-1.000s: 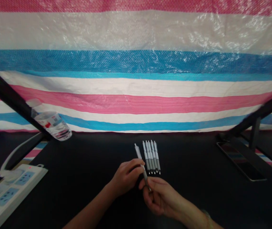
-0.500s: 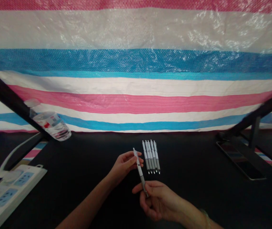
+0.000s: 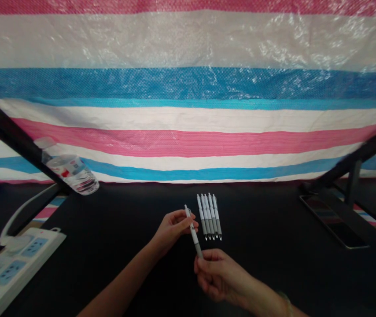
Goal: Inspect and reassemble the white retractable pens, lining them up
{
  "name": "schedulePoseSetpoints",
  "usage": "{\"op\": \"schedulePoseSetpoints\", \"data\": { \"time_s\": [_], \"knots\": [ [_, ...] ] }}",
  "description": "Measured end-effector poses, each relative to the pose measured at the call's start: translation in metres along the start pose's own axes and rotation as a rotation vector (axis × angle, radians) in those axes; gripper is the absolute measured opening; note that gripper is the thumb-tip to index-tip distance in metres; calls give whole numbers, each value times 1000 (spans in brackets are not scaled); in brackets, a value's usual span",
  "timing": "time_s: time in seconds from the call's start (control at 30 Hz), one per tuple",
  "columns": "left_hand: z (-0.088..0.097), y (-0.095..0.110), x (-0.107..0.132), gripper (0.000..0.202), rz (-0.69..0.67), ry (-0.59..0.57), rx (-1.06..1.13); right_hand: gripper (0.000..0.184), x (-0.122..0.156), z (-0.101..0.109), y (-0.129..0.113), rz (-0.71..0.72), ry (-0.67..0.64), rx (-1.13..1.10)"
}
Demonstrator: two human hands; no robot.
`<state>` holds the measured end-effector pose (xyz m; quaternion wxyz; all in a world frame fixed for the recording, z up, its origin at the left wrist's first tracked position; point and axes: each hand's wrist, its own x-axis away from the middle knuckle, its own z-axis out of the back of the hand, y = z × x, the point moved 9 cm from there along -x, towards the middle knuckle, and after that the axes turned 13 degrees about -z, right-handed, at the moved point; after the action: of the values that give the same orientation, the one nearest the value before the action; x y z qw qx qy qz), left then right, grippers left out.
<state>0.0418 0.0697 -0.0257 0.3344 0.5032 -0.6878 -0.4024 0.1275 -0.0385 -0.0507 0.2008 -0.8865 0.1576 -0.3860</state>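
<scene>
Between my two hands is a white and grey click pen (image 3: 194,235), slanting from upper left to lower right. My left hand (image 3: 174,226) pinches its upper white part near the clip, with the push button sticking out above the fingers. At the lower end, my right hand (image 3: 217,273) is closed on the grey grip, and its fingers hide the tip. Just right of my left hand, several similar pens (image 3: 209,218) lie side by side on the black table (image 3: 257,229), their tips towards me.
A power strip (image 3: 19,259) with a plugged-in white cable lies at the left. Behind it a clear water bottle (image 3: 75,174) stands near a black slanted bar (image 3: 16,143). A dark phone (image 3: 335,222) lies at the right by another bar. Striped plastic sheeting (image 3: 188,119) hangs behind the table.
My right hand has closed its fingers round the pen's lower end; its index finger, stretched out to the left before, is now curled in. My left hand and the pen have hardly moved.
</scene>
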Motion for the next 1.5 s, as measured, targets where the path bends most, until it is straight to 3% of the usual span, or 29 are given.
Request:
{"op": "schedulePoseSetpoints", "data": {
  "time_s": [0.2,0.57,1.5],
  "knots": [
    [0,2,-3,34,0,26,108,43,0,1,-4,14,-32,-143],
    [-5,1,0,35,-10,-55,1,39,-2,1,0,1,-81,-57],
    [-5,2,0,36,-24,-55,-52,41,1,-7,-2,10,-104,-28]
  ]
}}
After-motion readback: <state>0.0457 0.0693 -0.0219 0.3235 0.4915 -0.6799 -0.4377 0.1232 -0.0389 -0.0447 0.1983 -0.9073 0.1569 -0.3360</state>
